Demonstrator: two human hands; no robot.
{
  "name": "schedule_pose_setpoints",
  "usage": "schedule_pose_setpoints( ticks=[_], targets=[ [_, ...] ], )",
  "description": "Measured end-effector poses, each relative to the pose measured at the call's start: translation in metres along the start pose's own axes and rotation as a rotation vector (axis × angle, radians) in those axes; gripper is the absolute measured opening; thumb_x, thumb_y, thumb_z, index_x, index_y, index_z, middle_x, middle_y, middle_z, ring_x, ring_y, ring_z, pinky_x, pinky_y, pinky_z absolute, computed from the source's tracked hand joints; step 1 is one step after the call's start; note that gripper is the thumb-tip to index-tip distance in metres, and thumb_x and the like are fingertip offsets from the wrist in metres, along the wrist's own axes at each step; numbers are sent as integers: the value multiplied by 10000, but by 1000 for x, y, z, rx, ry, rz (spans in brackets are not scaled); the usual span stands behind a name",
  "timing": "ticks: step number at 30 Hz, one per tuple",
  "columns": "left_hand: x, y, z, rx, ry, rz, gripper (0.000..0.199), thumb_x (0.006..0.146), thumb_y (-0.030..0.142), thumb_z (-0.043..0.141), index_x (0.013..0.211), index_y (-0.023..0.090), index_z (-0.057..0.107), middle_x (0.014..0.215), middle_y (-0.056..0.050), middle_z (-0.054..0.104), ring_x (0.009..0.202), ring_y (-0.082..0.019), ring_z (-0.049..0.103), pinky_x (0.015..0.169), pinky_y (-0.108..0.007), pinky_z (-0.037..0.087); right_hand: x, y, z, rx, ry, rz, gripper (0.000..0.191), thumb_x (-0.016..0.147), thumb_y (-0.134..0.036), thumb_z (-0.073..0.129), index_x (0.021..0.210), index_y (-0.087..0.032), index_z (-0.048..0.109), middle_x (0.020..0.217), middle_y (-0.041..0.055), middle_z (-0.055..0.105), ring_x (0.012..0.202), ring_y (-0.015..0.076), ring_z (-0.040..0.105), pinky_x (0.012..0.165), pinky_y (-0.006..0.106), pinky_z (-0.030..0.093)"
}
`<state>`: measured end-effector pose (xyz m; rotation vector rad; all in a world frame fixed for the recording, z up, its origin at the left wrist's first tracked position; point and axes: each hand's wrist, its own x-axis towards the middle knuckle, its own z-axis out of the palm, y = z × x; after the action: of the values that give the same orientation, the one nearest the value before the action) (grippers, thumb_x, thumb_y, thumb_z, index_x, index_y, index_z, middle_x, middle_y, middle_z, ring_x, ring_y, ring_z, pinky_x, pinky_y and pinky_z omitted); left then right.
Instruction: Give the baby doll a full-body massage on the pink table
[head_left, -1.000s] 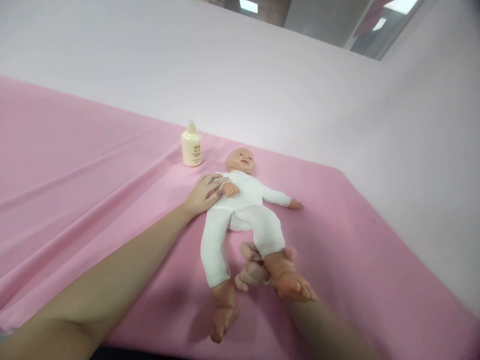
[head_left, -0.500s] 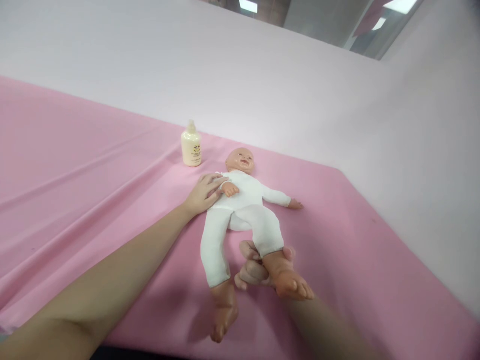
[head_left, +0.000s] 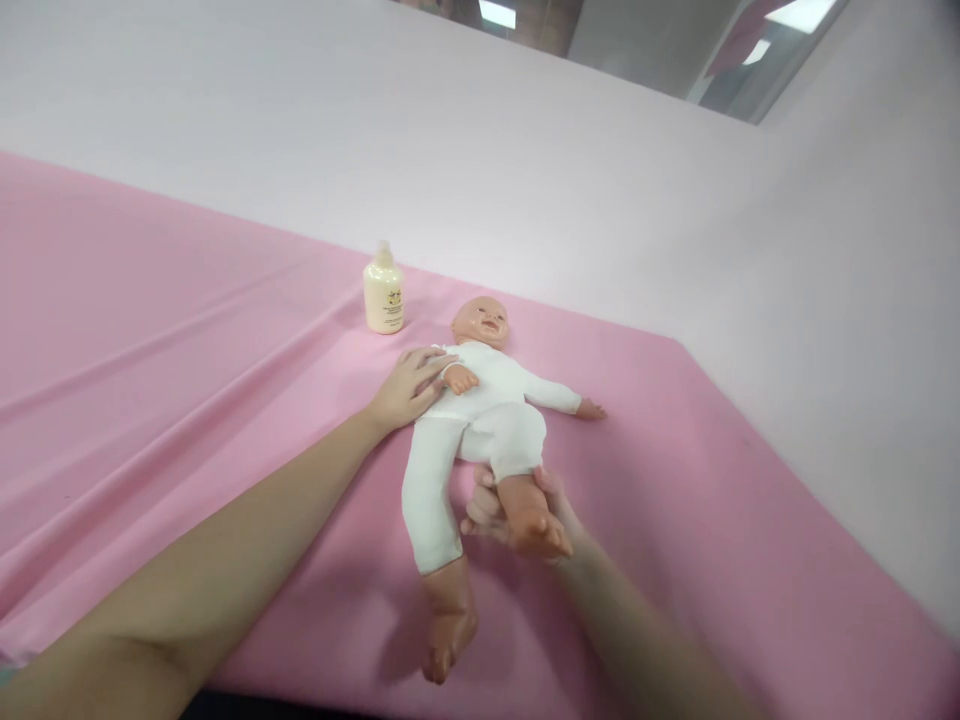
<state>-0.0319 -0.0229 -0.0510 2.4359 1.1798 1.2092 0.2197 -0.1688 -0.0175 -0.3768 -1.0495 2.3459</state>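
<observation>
A baby doll (head_left: 491, 385) with a soft white body lies on its back, its head away from me and its bare feet towards me. My left hand (head_left: 412, 385) rests on the doll's side and upper arm, on the left of the picture, its fingers stretched out flat across the white cloth. From beneath, my right hand (head_left: 486, 508) is wrapped round the lower part of one of the doll's legs (head_left: 525, 500), which is bent and raised. Part of that hand is hidden behind the leg. The other leg (head_left: 433, 490) lies straight and free.
A cream-coloured bottle (head_left: 384, 297) with a printed label stands upright beyond my left hand, near the doll's head. Pink cloth (head_left: 720, 520) covers the table, with folds on the left. A white wall (head_left: 480, 150) with a window (head_left: 637, 45) rises behind.
My right hand has pushed the doll's held leg up towards its body and a little to the left, so the knee bends more. My left hand stays in place.
</observation>
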Motion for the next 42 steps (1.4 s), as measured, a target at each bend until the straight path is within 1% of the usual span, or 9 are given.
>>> schedule_pose_setpoints(
  ticks=[5, 10, 16, 21, 27, 30, 35, 39, 42],
  targets=[
    [0, 1, -1, -3, 1, 11, 480, 997, 393, 433, 1445, 274, 559, 1437, -109, 505, 1342, -290, 440, 1174, -498, 333, 6, -4, 7, 252, 349, -62, 450, 840, -601, 670, 940, -172, 576, 770, -13, 535, 675, 123, 491, 786, 324, 482],
    [-1, 1, -1, 6, 1, 35, 482, 1002, 404, 433, 1433, 235, 567, 1437, -125, 508, 1344, -290, 437, 1179, -488, 325, 7, -12, 3, 360, 407, -17, 396, 889, -522, 664, 926, -136, 582, 788, 14, 541, 690, 113, 513, 589, 221, 428],
    [1, -5, 2, -99, 81, -56, 452, 1021, 421, 391, 1377, 229, 592, 1389, -110, 571, 1311, -262, 484, 1181, -489, 331, -1, -9, 3, 252, 163, 42, 553, 772, -587, 734, 1029, -122, 579, 874, 53, 634, 703, 133, 589, 589, 240, 473],
    [4, -19, 8, -309, 303, -275, 476, 1044, 460, 296, 1289, 165, 578, 1291, -138, 624, 1220, -242, 558, 1091, -455, 433, -8, 5, -8, 17, -142, 250, 678, 702, -616, 754, 1109, -116, 544, 941, 170, 727, 851, 292, 716, 669, 344, 524],
    [3, -21, 11, -451, 347, -371, 388, 996, 443, 469, 1265, 169, 523, 1232, -114, 629, 1053, -198, 610, 950, -367, 510, -10, 7, -16, -28, -227, 340, 727, 594, -540, 883, 1099, -154, 531, 965, 184, 740, 875, 308, 724, 683, 356, 530],
    [3, -16, 10, -333, 272, -290, 430, 934, 400, 588, 1286, 162, 531, 1192, -112, 637, 1045, -222, 617, 946, -393, 516, -7, 5, -14, 53, -101, 202, 681, 575, -554, 905, 1016, -149, 579, 811, 109, 720, 742, 230, 683, 651, 314, 504],
    [3, -11, 5, -17, 38, 57, 412, 954, 232, 484, 1350, 224, 596, 1408, -108, 559, 1344, -274, 465, 1163, -481, 341, 2, -11, -10, 226, 256, -64, 402, 915, -580, 609, 890, -180, 602, 663, -17, 582, 614, 107, 520, 583, 210, 432],
    [3, -9, 5, 15, 22, 80, 432, 966, 198, 442, 1371, 234, 589, 1428, -106, 551, 1349, -263, 462, 1154, -467, 344, 7, -17, -6, 307, 391, -50, 404, 950, -562, 574, 840, -173, 589, 606, -25, 519, 575, 106, 482, 536, 204, 403],
    [4, -10, 7, -68, 90, -4, 391, 964, 230, 467, 1336, 210, 590, 1384, -107, 587, 1316, -262, 497, 1145, -462, 360, 3, -11, -3, 199, 347, 16, 488, 915, -620, 592, 1032, -147, 628, 644, -17, 568, 603, 119, 537, 574, 226, 434]
  ],
)
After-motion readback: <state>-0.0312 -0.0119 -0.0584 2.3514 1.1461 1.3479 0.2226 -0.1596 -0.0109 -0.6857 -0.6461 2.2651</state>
